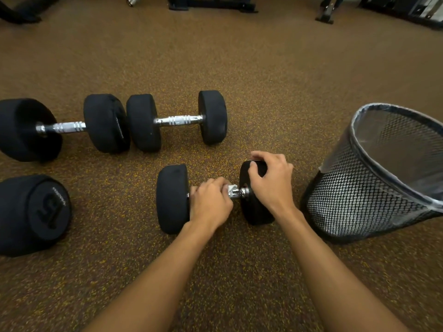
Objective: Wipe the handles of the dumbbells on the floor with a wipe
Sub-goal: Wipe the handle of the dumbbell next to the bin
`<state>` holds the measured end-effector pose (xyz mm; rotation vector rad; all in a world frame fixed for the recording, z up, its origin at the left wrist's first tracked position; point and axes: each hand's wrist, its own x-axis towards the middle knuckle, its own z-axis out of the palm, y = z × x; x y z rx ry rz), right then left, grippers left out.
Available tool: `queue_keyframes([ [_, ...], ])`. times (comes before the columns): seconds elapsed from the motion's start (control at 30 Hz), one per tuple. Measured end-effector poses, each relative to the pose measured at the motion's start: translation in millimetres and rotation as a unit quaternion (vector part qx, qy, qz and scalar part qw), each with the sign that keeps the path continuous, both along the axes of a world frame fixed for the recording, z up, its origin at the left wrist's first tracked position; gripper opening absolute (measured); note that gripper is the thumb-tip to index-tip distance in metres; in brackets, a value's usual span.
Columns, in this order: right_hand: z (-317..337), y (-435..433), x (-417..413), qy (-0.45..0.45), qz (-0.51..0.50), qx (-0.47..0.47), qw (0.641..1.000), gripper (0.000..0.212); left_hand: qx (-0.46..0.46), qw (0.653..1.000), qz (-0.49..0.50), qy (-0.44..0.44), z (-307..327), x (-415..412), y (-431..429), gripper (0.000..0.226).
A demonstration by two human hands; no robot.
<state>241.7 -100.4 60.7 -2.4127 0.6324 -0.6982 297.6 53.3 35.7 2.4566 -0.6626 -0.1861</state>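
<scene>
Speckled brown rubber floor fills the room, with black feet of gym equipment along the far edge. Two dumbbells lie end to end farther off, the left dumbbell and the right dumbbell almost touching. Another weight marked 15 sits at the left edge. A black mesh bin with a clear liner stands tilted just right of the nearest dumbbell, which lies on the floor between the arms. The left hand is curled round its chrome handle, a white wipe showing at the fingertips. The right hand grips the right-hand weight, fingers bent over its top.
</scene>
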Motion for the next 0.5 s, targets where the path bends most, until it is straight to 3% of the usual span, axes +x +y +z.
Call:
queue_keyframes([
  [0.13,-8.8,-0.5,2.8,-0.016,-0.033,0.006,0.999,0.028,0.030,0.999,-0.024,0.023,2.7,5.4,1.2,0.032],
  [0.3,-10.2,2.8,-2.3,-0.057,-0.036,0.005,0.998,0.018,-0.019,0.998,0.000,-0.053,-2.7,-6.1,6.3,0.026],
  [0.5,-14.1,4.2,-3.1,-0.079,-0.041,0.000,0.996,0.016,0.053,0.998,-0.034,0.031,2.2,9.3,-11.1,0.028],
])
